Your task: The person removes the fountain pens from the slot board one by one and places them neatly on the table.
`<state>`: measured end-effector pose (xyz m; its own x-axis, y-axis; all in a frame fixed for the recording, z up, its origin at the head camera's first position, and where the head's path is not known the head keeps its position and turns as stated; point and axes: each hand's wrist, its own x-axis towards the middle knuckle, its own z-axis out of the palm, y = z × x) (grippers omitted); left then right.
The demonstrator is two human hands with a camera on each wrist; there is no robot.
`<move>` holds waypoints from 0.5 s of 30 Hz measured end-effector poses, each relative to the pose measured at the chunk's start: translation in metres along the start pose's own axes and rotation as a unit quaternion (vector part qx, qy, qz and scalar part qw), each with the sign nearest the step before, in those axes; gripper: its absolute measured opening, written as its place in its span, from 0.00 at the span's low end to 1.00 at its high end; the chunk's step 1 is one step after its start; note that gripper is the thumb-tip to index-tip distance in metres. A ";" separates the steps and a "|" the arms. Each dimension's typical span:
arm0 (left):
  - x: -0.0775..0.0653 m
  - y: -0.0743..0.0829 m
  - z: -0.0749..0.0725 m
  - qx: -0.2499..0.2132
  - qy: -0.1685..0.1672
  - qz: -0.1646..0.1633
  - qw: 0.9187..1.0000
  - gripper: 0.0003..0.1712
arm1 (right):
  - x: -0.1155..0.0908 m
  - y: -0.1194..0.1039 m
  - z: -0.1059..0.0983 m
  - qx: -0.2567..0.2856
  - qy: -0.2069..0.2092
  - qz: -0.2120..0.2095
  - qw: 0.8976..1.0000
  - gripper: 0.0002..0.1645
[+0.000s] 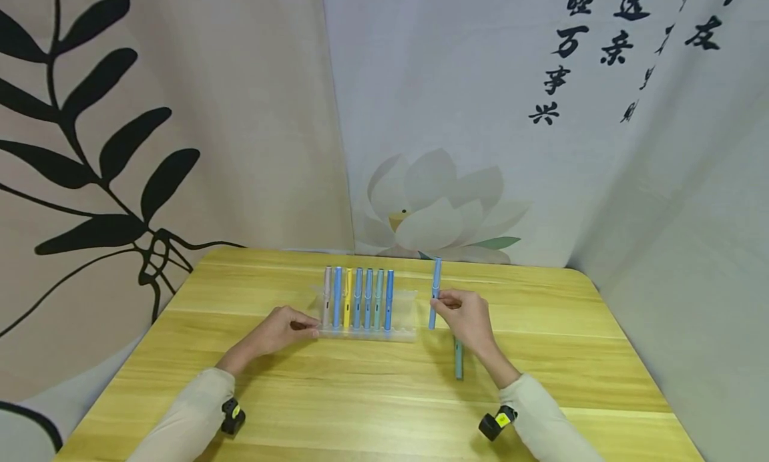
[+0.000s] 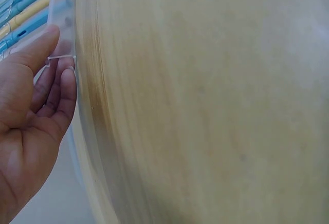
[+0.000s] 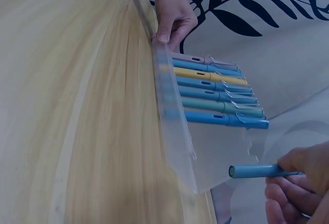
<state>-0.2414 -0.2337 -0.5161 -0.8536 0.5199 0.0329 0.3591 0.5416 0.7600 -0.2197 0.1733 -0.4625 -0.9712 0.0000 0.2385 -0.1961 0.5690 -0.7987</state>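
A translucent pen stand holds several capped pens in a row, mostly blue, with a yellow pen among them. Thumb and fingers of my left hand pinch the stand's left front corner, which shows closely in the left wrist view. My right hand holds a light blue pen upright, just right of the stand. In the right wrist view that blue pen points its end toward the stand's bare right part. A green pen lies on the table below my right hand.
The wooden table has its back edge close behind the stand. Behind it hangs a pale curtain printed with leaves, a lotus and writing. Each sleeve carries a small black device, one on the left and one on the right.
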 end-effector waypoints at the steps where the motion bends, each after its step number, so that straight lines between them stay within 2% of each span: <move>1: 0.000 -0.001 0.000 -0.003 -0.001 0.001 1.000 0.16 | -0.001 0.001 -0.002 -0.002 0.002 0.001 1.000 0.15; 15: 0.001 -0.003 0.001 -0.003 -0.001 -0.002 1.000 0.16 | -0.010 0.016 -0.025 -0.032 0.014 0.035 0.999 0.15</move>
<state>-0.2427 -0.2343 -0.5184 -0.8543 0.5191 0.0279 0.3528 0.5395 0.7645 -0.2095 0.2029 -0.4641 -0.9778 0.0642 0.1992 -0.1178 0.6182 -0.7771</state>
